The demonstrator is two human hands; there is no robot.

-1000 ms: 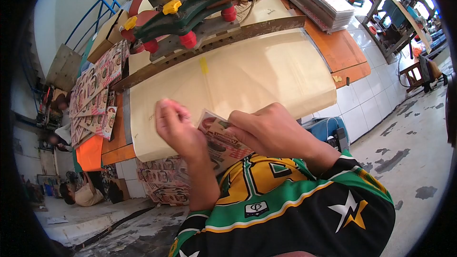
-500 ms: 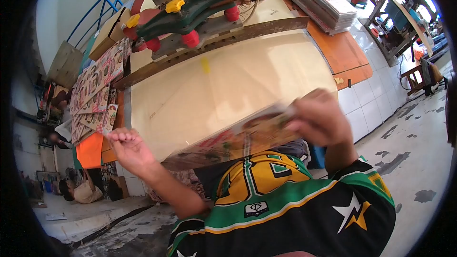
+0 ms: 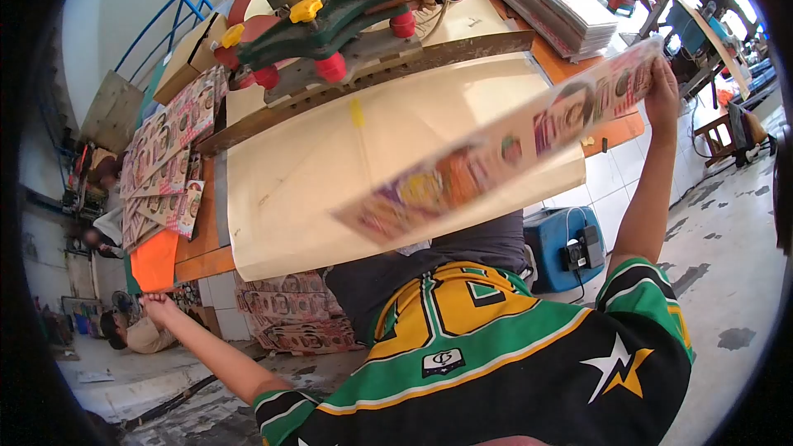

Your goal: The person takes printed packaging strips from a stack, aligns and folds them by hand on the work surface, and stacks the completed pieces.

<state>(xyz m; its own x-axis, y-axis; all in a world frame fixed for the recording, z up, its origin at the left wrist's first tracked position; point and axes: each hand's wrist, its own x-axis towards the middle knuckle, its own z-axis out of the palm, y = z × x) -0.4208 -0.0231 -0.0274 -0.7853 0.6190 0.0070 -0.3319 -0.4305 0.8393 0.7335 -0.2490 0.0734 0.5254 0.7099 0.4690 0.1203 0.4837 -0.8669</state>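
My right hand (image 3: 662,95) is raised at the right, fingers closed on the end of a long printed plastic sheet (image 3: 504,149) with food pictures. The sheet slants down to the left above the cream-covered work surface (image 3: 297,190) and is slightly blurred. My left hand (image 3: 155,306) is low at the left, just below a bright orange sheet (image 3: 155,260). Its fingers are curled together, and what they hold, if anything, is hidden.
A green clamp frame (image 3: 322,29) with yellow knobs stands over a metal bar (image 3: 372,74) at the back. Printed pieces (image 3: 169,144) lie piled at the left. Stacked sheets (image 3: 545,0) are at the back right. A blue box (image 3: 562,235) stands below the table. Another person (image 3: 144,332) is at lower left.
My right hand has swung up and to the right, drawing the printed sheet from the near edge across the surface. My left hand has moved down and left, off the table's edge.
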